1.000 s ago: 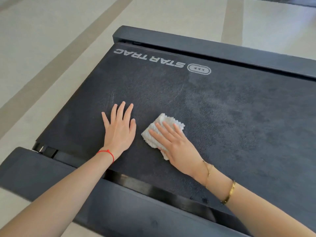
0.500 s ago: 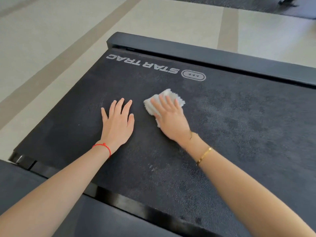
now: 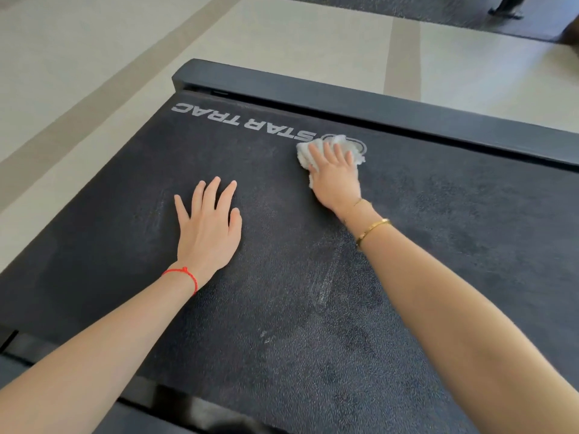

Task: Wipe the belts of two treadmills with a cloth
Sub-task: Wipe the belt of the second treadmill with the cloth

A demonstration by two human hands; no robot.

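Note:
A black treadmill belt (image 3: 407,277) with the lettering STAR TRAC fills most of the head view. My right hand (image 3: 335,177) presses a crumpled white cloth (image 3: 344,145) flat against the belt, over the oval logo near the far side rail. Its fingers lie straight on top of the cloth. My left hand (image 3: 208,227) rests flat on the belt to the left, fingers spread, holding nothing. Pale smears show on the belt between my arms.
A black side rail (image 3: 376,108) borders the belt at the far edge, and another rail (image 3: 62,402) runs along the near edge. Beige floor with darker stripes (image 3: 402,57) lies beyond. A dark mat (image 3: 454,14) lies at the top right.
My right hand has slid the cloth away from me across the belt, from beside my left hand up to the logo. My left hand has stayed flat in place.

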